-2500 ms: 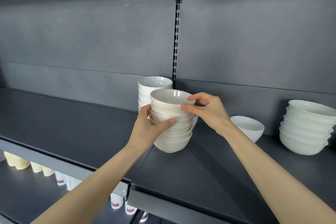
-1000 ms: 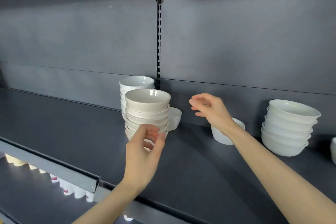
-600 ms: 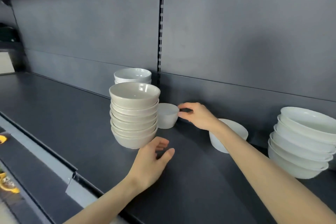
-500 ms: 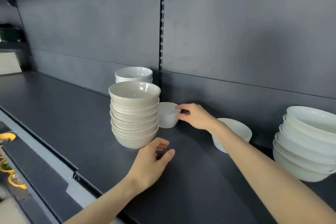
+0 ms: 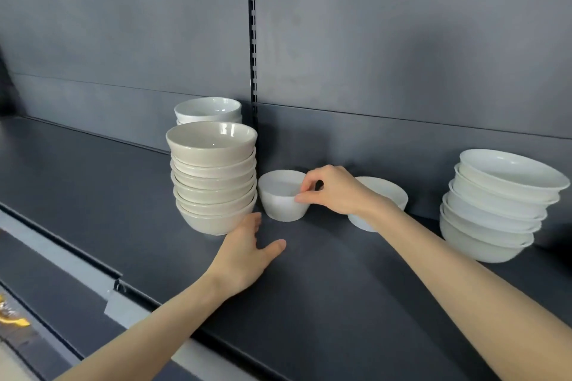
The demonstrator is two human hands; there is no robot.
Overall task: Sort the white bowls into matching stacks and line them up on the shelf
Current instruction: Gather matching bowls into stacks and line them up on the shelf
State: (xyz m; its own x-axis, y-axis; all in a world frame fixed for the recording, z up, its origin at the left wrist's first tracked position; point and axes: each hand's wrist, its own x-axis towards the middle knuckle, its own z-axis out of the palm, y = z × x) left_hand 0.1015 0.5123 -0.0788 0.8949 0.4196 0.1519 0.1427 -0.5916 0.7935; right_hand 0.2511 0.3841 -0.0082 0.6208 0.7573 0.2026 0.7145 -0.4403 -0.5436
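shelf (image 5: 340,303), left to right: glossy cream stack (image 5: 213,182) stands in front of a white stack (image 5: 208,109); you held it in both hands earlier, now released. your left hand (image 5: 247,254) lies flat beside its base, fingers loosely spread. small plain white bowl (image 5: 283,199) sits just right of it; your right hand (image 5: 334,192) fingers pinch its rim.

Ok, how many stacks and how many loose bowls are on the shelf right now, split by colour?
Cream stacks: 1, the front stack.
White stacks: 2, the back stack and the wide stack.
Loose white bowls: 2, the small bowl pinched by the right hand, and the single bowl behind its wrist.
Total: 5 groups.
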